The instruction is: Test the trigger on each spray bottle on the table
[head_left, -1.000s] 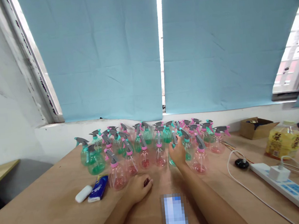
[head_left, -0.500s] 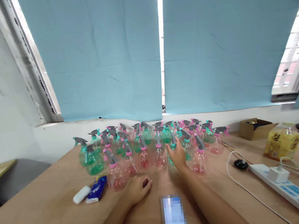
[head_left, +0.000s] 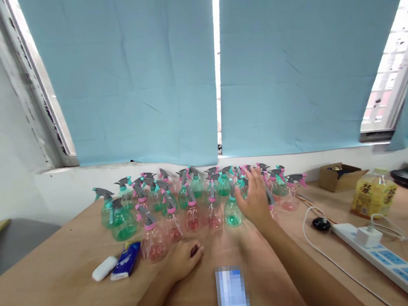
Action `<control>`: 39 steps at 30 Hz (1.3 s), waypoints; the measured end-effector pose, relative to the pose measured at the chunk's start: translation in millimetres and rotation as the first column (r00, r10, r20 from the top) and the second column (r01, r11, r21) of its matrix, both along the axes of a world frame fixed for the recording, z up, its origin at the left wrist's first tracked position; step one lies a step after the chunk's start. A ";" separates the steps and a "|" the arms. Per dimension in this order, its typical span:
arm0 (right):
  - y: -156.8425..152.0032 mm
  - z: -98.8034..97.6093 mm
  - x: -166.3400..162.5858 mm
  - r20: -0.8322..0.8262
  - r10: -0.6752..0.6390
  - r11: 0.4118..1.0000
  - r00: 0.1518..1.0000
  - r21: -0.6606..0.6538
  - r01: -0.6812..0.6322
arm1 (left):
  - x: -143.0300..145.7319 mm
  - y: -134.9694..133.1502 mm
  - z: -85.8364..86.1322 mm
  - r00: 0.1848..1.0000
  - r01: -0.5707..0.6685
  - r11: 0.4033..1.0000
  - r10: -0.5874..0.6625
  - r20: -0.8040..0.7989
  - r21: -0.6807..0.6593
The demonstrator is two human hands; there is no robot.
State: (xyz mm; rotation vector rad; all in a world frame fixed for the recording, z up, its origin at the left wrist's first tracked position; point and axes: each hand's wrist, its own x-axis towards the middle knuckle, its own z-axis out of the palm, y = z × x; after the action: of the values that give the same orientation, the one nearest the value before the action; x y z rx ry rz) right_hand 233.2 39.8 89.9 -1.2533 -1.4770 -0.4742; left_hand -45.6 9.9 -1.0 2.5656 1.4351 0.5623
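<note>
My right hand [head_left: 256, 198] is raised among the spray bottles, its fingers stretched out and the thumb apart. Just left of the thumb stands a green spray bottle [head_left: 232, 212] with a grey trigger head. A pink spray bottle [head_left: 272, 209] is partly hidden behind that hand and wrist. On the table, my left hand [head_left: 183, 260] rests with its fingers curled; a small dark reddish spot shows inside the curl, and I cannot make out what it is. Beside it stands a clear pink spray bottle [head_left: 155, 243] with a pink collar. Several more green and pink bottles crowd behind.
A white case [head_left: 104, 269] and a blue packet [head_left: 126, 260] lie at the left. A phone [head_left: 233, 295] with a blurred screen lies in front. To the right are a power strip [head_left: 388, 260], a yellow-liquid jug [head_left: 373, 194], a cardboard box [head_left: 340, 177] and a black disc [head_left: 320, 224].
My right hand has left the green spray bottle and moved right and upward, its fingers spreading. That bottle stays upright on the table. My left hand keeps its place; the view has shifted slightly.
</note>
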 end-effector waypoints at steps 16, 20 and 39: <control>-34.2 4.3 78.6 0.225 0.061 0.756 0.972 -0.646 0.102 | -0.1 1.0 -2.6 1.000 -0.002 1.000 0.002 -0.004 0.003; -38.7 9.7 40.1 0.025 0.370 0.732 0.929 -0.623 -0.275 | -0.2 -0.2 -0.9 1.000 0.001 1.000 -0.001 -0.005 -0.001; -2.6 -42.9 -54.2 -0.560 0.754 0.314 0.343 -0.151 -0.937 | 1.5 -3.4 3.2 1.000 0.001 1.000 -0.001 0.005 -0.010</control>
State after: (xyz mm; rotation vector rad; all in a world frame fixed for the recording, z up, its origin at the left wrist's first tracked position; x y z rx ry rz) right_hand 179.0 37.2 47.0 -0.5847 -1.6961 0.9134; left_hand -44.1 6.5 2.2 2.5557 1.4317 0.5597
